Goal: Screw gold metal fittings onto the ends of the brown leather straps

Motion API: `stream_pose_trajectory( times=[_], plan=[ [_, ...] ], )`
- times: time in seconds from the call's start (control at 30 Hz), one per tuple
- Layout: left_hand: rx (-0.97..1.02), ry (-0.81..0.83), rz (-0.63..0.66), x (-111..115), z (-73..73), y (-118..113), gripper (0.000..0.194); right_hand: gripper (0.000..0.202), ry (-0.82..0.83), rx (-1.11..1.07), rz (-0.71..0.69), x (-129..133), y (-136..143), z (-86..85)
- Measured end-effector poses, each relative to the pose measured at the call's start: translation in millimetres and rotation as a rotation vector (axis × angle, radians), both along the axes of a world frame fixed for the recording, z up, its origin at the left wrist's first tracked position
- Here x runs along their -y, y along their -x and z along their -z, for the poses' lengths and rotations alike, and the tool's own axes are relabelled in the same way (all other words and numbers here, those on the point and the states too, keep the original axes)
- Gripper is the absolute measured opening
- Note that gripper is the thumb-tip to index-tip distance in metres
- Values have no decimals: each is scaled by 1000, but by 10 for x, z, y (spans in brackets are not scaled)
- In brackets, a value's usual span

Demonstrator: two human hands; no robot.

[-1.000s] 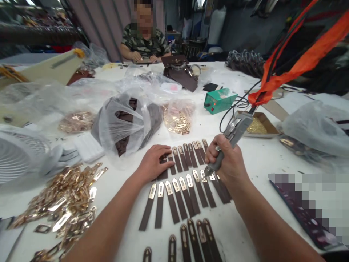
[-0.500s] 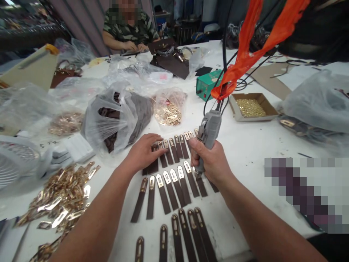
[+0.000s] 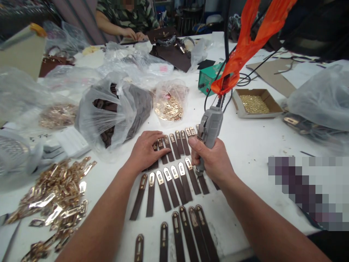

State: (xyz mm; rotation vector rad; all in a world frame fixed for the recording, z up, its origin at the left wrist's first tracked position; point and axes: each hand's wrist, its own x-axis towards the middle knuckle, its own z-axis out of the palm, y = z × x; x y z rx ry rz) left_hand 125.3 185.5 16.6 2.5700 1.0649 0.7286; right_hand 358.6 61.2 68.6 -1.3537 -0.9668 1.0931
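Note:
My right hand (image 3: 218, 160) is wrapped round a grey electric screwdriver (image 3: 212, 123) hanging upright from a cable. The screwdriver's lower end meets a dark brown strap (image 3: 203, 185) in the middle row, covering its top end. My left hand (image 3: 144, 151) rests over the left end of the back row, thumb and fingers apart, touching straps with gold metal plates (image 3: 167, 139). Part of those straps is hidden under the hand. Nearer to me lies a front row of brown straps (image 3: 178, 233) with slotted gold plates.
Loose gold plates (image 3: 58, 193) lie in a heap at left. Behind are a plastic bag of dark pieces (image 3: 109, 109), a bag of gold parts (image 3: 171, 105), a green power box (image 3: 208, 78) and a tray of small screws (image 3: 255, 103). Across the table sits a person (image 3: 122, 22).
The camera view has shifted slightly. My right hand still holds the screwdriver down at the same strap, and my left hand stays over the back row, almost unmoved.

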Motion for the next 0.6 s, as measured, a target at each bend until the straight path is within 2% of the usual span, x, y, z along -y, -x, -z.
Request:
stream_pose_trajectory(
  times=[0.4,0.5,0.6],
  plan=[
    [78,-51,22,19,72,20,51,51,-52,-34,-19,22,15,39],
    [83,-35,15,19,77,22,52,50,-100,-59,28,21,31,-37],
    [55,-5,-11,27,60,10,55,48,-176,-80,77,-34,57,-211]
  ],
)
